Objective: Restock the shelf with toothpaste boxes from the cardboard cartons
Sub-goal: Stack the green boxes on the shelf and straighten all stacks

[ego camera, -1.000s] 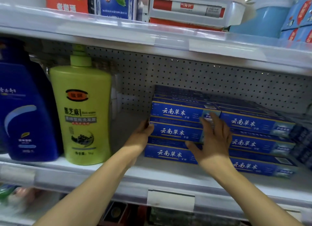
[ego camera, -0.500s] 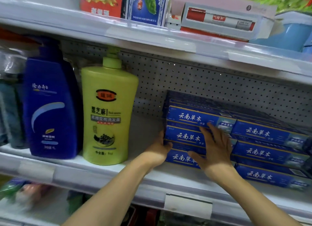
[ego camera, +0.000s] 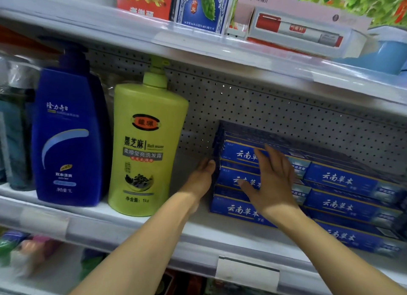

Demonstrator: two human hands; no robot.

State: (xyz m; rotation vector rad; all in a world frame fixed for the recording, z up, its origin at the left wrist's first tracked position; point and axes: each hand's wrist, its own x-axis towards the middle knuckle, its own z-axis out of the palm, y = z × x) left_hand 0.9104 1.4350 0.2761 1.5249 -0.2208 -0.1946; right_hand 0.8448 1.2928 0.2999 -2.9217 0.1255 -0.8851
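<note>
1. A white metal shop shelf (ego camera: pixel 154 231) with a perforated back panel carried the goods.
2. The stack of long blue cardboard toothpaste boxes (ego camera: pixel 343 182) sat on it, right of a tall lime-green plastic shampoo bottle (ego camera: pixel 145 149); a dark blue bottle (ego camera: pixel 68 138) stood left of the green one.
3. The left hand (ego camera: pixel 201 178) lay flat against the stack's left end, fingers straight.
4. The right hand (ego camera: pixel 271 182) pressed open on the stack's front faces, gripping nothing.
5. The boxes looked light, stiff, glossy and easily dented; best squared by flat pressure on ends and long faces.
</note>
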